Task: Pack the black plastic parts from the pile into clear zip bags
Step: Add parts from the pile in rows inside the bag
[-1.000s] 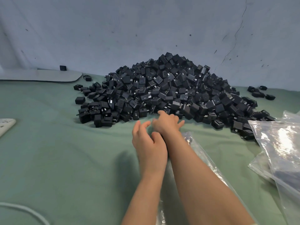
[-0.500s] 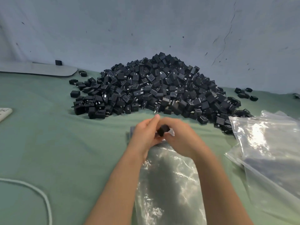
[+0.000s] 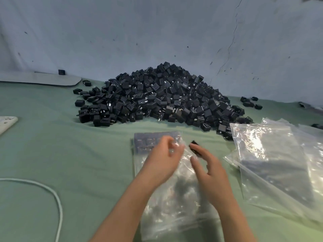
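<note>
A large pile of black plastic parts (image 3: 160, 96) lies on the green cloth against the wall. In front of it a clear zip bag (image 3: 167, 198) lies flat, its mouth toward the pile. My left hand (image 3: 162, 161) is over the bag's upper part and pinches the thin plastic near the mouth. My right hand (image 3: 209, 170) is just to its right and holds one black part (image 3: 194, 147) between thumb and fingertips, above the bag's right edge. Both hands are motion-blurred.
A stack of clear zip bags (image 3: 272, 154) lies at the right. A white cable (image 3: 52, 194) loops at the lower left, a white object (image 3: 7, 122) sits at the left edge, and a grey board (image 3: 42, 79) lies by the wall. Stray black parts (image 3: 250, 103) sit far right.
My hands drew back from the pile with one black part. They were together holding it half a second ago; now they have parted, the left on the bag, the right keeping the part.
</note>
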A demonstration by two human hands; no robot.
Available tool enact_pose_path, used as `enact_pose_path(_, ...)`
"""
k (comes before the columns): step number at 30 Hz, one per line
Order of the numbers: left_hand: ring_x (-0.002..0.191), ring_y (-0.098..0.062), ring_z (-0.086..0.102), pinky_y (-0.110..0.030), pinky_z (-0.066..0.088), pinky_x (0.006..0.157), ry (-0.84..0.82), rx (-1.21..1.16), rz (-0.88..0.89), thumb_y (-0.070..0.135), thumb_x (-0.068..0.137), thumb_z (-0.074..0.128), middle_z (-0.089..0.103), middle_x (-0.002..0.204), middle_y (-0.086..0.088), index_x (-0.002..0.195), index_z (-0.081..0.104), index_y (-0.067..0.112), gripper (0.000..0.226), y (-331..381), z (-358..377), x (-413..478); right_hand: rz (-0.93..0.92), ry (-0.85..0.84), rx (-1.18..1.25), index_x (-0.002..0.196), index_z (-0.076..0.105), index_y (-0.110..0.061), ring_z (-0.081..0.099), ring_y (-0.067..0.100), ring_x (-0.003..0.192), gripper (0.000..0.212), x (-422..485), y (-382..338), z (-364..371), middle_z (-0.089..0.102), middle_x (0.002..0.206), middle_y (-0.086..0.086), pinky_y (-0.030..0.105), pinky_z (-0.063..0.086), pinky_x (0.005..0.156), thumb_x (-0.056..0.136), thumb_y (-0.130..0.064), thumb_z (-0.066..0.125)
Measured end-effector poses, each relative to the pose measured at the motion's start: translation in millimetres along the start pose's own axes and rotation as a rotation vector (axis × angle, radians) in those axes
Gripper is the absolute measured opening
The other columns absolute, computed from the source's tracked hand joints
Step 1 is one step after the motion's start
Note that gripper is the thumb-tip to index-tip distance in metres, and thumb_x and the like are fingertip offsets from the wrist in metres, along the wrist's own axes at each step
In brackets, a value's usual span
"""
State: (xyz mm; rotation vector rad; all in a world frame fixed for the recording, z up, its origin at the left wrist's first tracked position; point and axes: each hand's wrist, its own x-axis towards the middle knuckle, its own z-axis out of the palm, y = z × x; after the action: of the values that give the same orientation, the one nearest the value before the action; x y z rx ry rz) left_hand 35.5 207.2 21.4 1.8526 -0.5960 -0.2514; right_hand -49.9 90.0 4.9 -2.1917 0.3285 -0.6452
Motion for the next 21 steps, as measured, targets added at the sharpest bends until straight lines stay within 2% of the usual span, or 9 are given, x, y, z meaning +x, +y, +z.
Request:
enact_pose_path(2, 0.098, 0.001, 0.053, -0.021, 0.042, 0.079, -0.252, 0.299, 0.138, 0.057, 0.084, 0.056, 0.053, 0.110, 0.019, 0.114, 0.049, 0.033, 0.038, -0.2, 0.4, -26.3, 0.069, 0.064, 0.159, 0.108, 0.059, -0.048, 0.055, -0.006, 0.108, 0.025, -13.6, 2.1, -11.1, 0.062, 0.115, -0.024, 0.021, 0.045, 0.090, 0.094, -0.026, 0.055)
enact_pose_path(4, 0.104, -0.005, 0.046, -0.024, 0.038, 0.081, -0.494, 0.566, 0.191, 0.059, 0.079, 0.059, 0.049, 0.114, 0.014, 0.114, 0.050, 0.033, 0.045, -3.0, 5.5, -46.6, 0.104, 0.074, 0.338, 0.105, 0.064, -0.040, 0.060, -0.005, 0.104, 0.020, -26.8, -0.6, -16.8, 0.068, 0.108, -0.023, 0.018, 0.047, 0.087, 0.093, -0.028, 0.053)
enact_pose_path(7, 0.101, -0.013, 0.043, -0.029, 0.040, 0.084, -0.543, 0.702, 0.253, 0.038, 0.085, 0.058, 0.047, 0.106, 0.005, 0.105, 0.054, 0.023, 0.025, -4.8, 13.5, -54.1, 0.091, 0.011, 0.501, 0.106, 0.068, -0.026, 0.066, 0.002, 0.100, 0.031, -43.8, -9.6, -22.7, 0.071, 0.105, -0.015, 0.010, 0.048, 0.080, 0.084, -0.037, 0.049)
enact_pose_path(9, 0.088, -0.018, 0.050, -0.027, 0.041, 0.073, -0.485, 0.655, 0.242, 0.023, 0.087, 0.051, 0.049, 0.091, 0.002, 0.088, 0.053, 0.021, 0.003, -7.3, 14.7, -47.3, 0.075, -0.045, 0.551, 0.104, 0.069, -0.022, 0.068, 0.006, 0.098, 0.033, -52.6, -14.5, -25.4, 0.072, 0.104, -0.011, 0.010, 0.048, 0.078, 0.084, -0.036, 0.048)
enact_pose_path(10, 0.084, -0.019, 0.053, -0.027, 0.042, 0.070, -0.472, 0.614, 0.204, 0.021, 0.088, 0.050, 0.052, 0.088, 0.002, 0.085, 0.052, 0.022, 0.004, -9.3, 13.5, -42.8, 0.066, -0.070, 0.544, 0.103, 0.069, -0.022, 0.068, 0.006, 0.097, 0.032, -56.5, -16.2, -26.1, 0.072, 0.104, -0.011, 0.010, 0.048, 0.078, 0.084, -0.035, 0.048)
enact_pose_path(12, 0.090, -0.017, 0.059, -0.028, 0.047, 0.077, -0.462, 0.503, 0.117, 0.026, 0.091, 0.053, 0.059, 0.098, 0.004, 0.092, 0.055, 0.021, 0.006, -14.7, 8.0, -34.5, 0.046, -0.105, 0.482, 0.099, 0.070, -0.024, 0.067, 0.008, 0.097, 0.030, -62.3, -18.8, -27.2, 0.072, 0.105, -0.012, 0.013, 0.047, 0.081, 0.084, -0.036, 0.048)
enact_pose_path(14, 0.091, -0.010, 0.063, -0.030, 0.051, 0.081, -0.426, 0.361, 0.062, 0.033, 0.090, 0.056, 0.062, 0.103, 0.007, 0.096, 0.057, 0.023, 0.012, -19.0, 1.9, -29.0, 0.025, -0.136, 0.372, 0.096, 0.071, -0.031, 0.065, 0.008, 0.101, 0.028, -65.9, -21.5, -28.4, 0.070, 0.106, -0.014, 0.022, 0.047, 0.089, 0.082, -0.043, 0.050)
enact_pose_path(16, 0.082, -0.006, 0.064, -0.027, 0.052, 0.078, -0.383, 0.268, 0.057, 0.033, 0.089, 0.058, 0.062, 0.096, 0.011, 0.083, 0.055, 0.029, 0.008, -21.0, -2.2, -25.3, 0.005, -0.154, 0.224, 0.097, 0.067, -0.044, 0.063, 0.005, 0.103, 0.028, -68.2, -24.9, -30.0, 0.068, 0.108, -0.016, 0.026, 0.044, 0.093, 0.078, -0.052, 0.048)
enact_pose_path(21, 0.082, -0.009, 0.067, -0.034, 0.059, 0.075, -0.308, 0.014, -0.032, 0.019, 0.089, 0.060, 0.065, 0.096, -0.007, 0.084, 0.054, 0.012, 0.011, -10.3, -4.6, -19.3, -0.046, -0.137, -0.041, 0.090, 0.063, -0.056, 0.056, -0.005, 0.101, 0.013, -73.5, -33.0, -32.5, 0.063, 0.101, -0.014, 0.007, 0.038, 0.086, 0.084, -0.047, 0.055)
